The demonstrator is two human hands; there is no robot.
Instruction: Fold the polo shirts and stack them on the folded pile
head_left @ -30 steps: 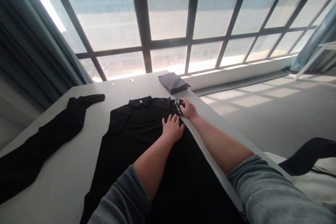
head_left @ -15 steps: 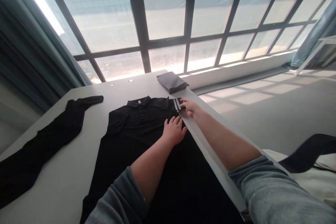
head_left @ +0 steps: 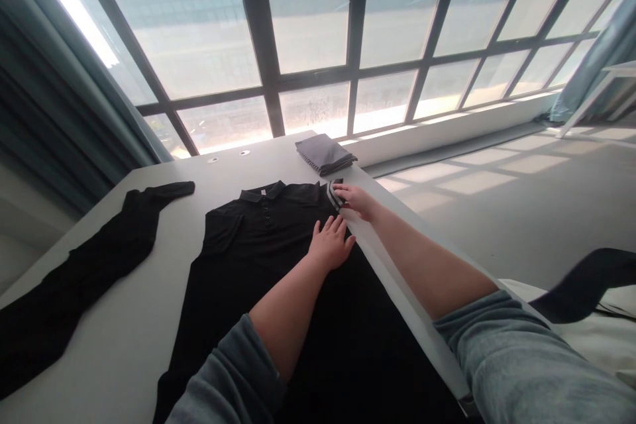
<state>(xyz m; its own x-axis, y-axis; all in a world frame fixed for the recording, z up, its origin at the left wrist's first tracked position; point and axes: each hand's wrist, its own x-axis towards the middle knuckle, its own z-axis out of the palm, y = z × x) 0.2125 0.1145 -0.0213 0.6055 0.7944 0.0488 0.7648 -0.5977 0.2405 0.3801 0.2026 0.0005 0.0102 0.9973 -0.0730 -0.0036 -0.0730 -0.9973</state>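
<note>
A black polo shirt [head_left: 258, 258] lies flat on the grey table [head_left: 149, 305], collar toward the window. My left hand [head_left: 332, 244] presses flat on the shirt's right side, fingers spread. My right hand [head_left: 356, 200] pinches the shirt's striped sleeve cuff [head_left: 334, 193] near the table's right edge and holds it over the shirt's shoulder.
A second black garment [head_left: 84, 265] lies stretched along the table's left side. A folded grey garment [head_left: 325, 154] sits at the far edge by the window. To the right, the table edge drops to the floor, where dark fabric [head_left: 581, 281] lies over something white.
My right hand has drawn the striped cuff slightly inward over the shirt. My left hand has stayed pressed on the shirt.
</note>
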